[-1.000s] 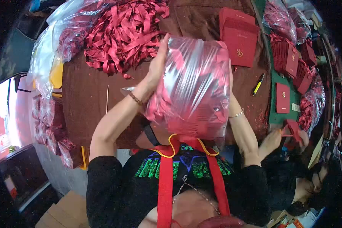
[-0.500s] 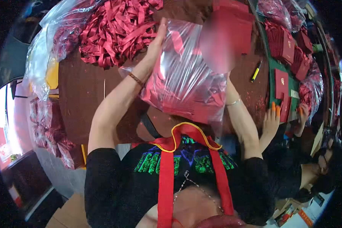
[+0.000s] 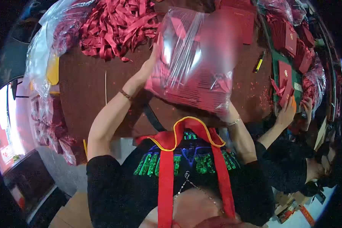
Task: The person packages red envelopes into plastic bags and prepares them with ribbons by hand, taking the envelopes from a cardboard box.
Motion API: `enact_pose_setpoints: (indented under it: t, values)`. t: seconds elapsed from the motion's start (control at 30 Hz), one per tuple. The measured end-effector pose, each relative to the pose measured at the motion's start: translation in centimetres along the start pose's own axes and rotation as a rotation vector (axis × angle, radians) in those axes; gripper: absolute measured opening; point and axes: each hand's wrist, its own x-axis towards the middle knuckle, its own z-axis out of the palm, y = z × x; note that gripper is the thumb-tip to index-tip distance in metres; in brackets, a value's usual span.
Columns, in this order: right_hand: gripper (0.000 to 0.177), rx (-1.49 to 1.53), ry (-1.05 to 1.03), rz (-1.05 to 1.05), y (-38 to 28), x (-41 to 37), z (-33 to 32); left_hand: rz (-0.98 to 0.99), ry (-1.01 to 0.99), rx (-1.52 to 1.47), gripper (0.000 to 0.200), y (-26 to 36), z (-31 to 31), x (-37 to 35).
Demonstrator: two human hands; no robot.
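Left hand [image 3: 152, 60], right hand [image 3: 230, 111] holding clear bag [image 3: 186, 57]; gold monogram [image 3: 286, 73] on red booklet [image 3: 285, 81] too small to read.

Left: bare strip of brown table [image 3: 79, 93] between clear plastic bag [image 3: 45, 57] and left forearm [image 3: 110, 114]; thin stick [image 3: 106, 87] lies in it. Ribbon pile [image 3: 117, 30] blocks the far end. Right: lane between wrapped bundle [image 3: 182, 72] and green mat [image 3: 297, 78]; marker [image 3: 260, 62] inside, red folders [image 3: 245, 24] beyond, co-worker's hand [image 3: 287, 112] at near mat edge.
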Motion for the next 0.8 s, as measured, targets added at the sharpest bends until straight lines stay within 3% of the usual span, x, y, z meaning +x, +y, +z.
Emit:
enact_pose_setpoints:
  t: [0.03,0.07,0.1,0.13,0.2,0.23,0.27,0.33,0.37,0.47,0.53,0.57,0.67,0.7,0.73,0.8]
  values:
    - [0.074,0.017,-0.21,-0.08,0.6,0.3,-0.3,-0.167,0.009,-0.126,0.078,-0.2,-0.2,0.5]
    - [0.074,0.015,-0.215,-0.077,0.6,0.3,-0.3,-0.333,0.017,-0.252,0.076,-0.4,-0.1,0.6]
    - [0.073,-0.029,-0.182,-0.122,0.3,0.3,-0.2,-0.146,-0.169,-0.433,0.072,1.0,0.9,-0.6]
    - [0.072,-0.076,-0.152,-0.171,-0.4,0.4,0.0,-0.135,-0.165,-0.437,0.072,2.5,2.0,-1.3]
    - [0.07,-0.16,-0.092,-0.262,-1.5,0.1,0.5,-0.143,0.238,0.164,0.069,4.3,3.7,-2.5]
    - [0.069,-0.198,-0.057,-0.306,-1.9,-0.4,0.8,0.118,0.068,0.291,0.068,1.9,1.5,-1.7]
    - [0.069,-0.237,-0.023,-0.351,-2.5,-0.9,1.1,-0.055,-0.06,0.291,0.091,4.4,1.5,-2.9]
    - [0.067,-0.316,0.044,-0.443,-3.8,-2.0,1.9,0.522,-0.028,0.47,0.078,5.8,2.1,-3.1]
    - [0.066,-0.219,0.087,-0.446,-4.8,-2.9,2.6,0.371,0.001,0.201,0.068,6.5,2.6,-4.2]
    - [0.062,-0.092,0.168,-0.5,-6.0,-5.0,4.3,0.37,0.123,-0.061,0.078,6.9,4.6,-5.5]
    - [0.06,-0.441,0.083,-0.775,-5.8,-5.0,5.3,0.52,0.056,0.079,0.082,4.9,4.8,-4.2]
    - [0.055,-0.299,0.061,-0.588,-5.6,-5.2,5.3,0.546,0.108,0.144,0.083,5.1,5.1,-4.6]
    - [0.052,-0.399,0.038,-0.714,-5.6,-5.2,5.6,0.555,0.004,0.126,0.083,5.6,5.8,-6.5]
    - [0.051,-0.379,0.05,-0.641,-5.8,-5.5,5.6,0.657,-0.011,0.122,0.067,5.3,5.4,-6.1]
    - [0.051,-0.383,0.048,-0.639,-6.0,-5.7,5.7,0.658,-0.009,0.118,0.067,5.2,5.3,-6.3]
    - [0.053,-0.28,0.017,-0.668,-6.4,-6.4,5.7,0.773,0.03,0.418,0.063,5.6,5.5,-7.3]
